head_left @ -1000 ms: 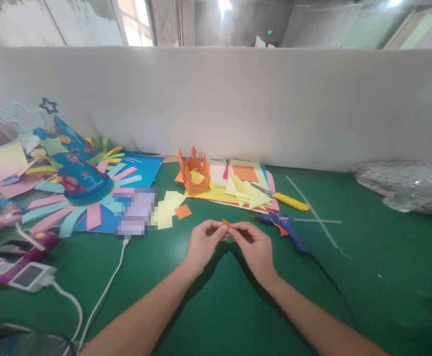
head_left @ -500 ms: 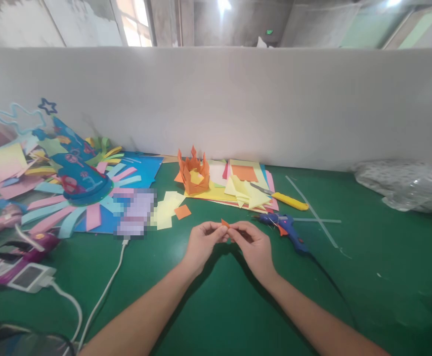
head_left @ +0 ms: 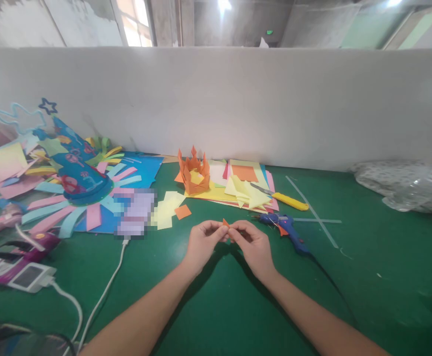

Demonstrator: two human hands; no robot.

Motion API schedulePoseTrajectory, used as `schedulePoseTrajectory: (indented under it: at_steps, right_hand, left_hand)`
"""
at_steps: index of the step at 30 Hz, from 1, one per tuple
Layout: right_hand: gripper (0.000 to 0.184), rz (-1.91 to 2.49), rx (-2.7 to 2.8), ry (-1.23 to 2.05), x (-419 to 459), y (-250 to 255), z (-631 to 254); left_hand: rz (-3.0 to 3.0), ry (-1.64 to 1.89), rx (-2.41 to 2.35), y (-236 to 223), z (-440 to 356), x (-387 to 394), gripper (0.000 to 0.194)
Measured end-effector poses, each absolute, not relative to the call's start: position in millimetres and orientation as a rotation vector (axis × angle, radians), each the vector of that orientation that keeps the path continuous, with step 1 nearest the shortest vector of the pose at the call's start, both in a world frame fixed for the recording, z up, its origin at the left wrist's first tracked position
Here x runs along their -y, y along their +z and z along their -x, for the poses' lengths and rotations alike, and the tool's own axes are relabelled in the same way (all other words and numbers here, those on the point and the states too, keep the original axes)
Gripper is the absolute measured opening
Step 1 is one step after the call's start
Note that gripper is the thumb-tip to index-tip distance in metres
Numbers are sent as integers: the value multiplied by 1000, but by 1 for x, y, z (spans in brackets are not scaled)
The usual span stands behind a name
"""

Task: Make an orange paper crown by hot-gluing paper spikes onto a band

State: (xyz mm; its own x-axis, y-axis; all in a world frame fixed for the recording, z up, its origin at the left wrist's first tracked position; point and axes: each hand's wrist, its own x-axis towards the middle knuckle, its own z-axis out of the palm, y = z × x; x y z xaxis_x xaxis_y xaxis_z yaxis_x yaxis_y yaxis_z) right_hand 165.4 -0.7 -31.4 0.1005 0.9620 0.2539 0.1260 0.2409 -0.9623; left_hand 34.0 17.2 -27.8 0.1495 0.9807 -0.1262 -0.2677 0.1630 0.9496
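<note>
Between my two hands is a small piece of orange paper [head_left: 226,224], its pointed tip sticking up above the fingers. My left hand [head_left: 206,242] pinches it from the left, and my right hand [head_left: 251,242] pinches it from the right; the fingertips nearly meet and hide its lower part. Beyond the hands stands an orange paper crown [head_left: 194,177] with yellow paper inside. An orange paper square [head_left: 182,212] lies to the left of my hands, beside pale yellow paper pieces [head_left: 166,210]. Just right of my right hand rests a blue glue gun [head_left: 292,232].
A yellow utility knife [head_left: 290,200] lies by a stack of coloured paper [head_left: 243,173]. On the left are a blue cone hat [head_left: 73,168] with paper strips, a blurred-out device on a white cable [head_left: 107,291], and a white power bank [head_left: 32,277]. A plastic bottle [head_left: 419,190] lies far right.
The tip of the orange paper now stands slightly more upright between my fingers. Both hands keep nearly the same place and pinch.
</note>
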Motion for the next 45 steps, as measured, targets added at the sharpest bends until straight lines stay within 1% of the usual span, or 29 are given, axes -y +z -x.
schedulePoseTrajectory:
  at_steps: [8,14,17,24,32,40,45]
  right_hand:
    - [22,1193,1189,1045,-3,-31,-166]
    - [23,1209,1136,1098,-4,-37,-168]
    - [22,1227,1192,1082,-4,-37,-168]
    - [25,1218,1313,923,-3,-28,-164]
    - [23,1230,1295,984,-4,-34,-164]
    - [26,1240,1276,1072,-4,-36,-165]
    - [24,1275,1364,961,-2,-33,-165]
  left_hand:
    - [-1121,1113,-1049,-31,-35,-20,26]
    - [-1202,1085,-1064,-36,-34,-20,22]
    - [-1232,1077,-1088,-35,-34,-19,22]
    - [-1215,1066,-1063,-33,-37,-17,23]
    - [-947,1140,-1018,-32,-36,-20,28]
    - [-883,1125,-985,-32,-35,-20,27]
    - [-953,1054,-991,-30,-32,-21,28]
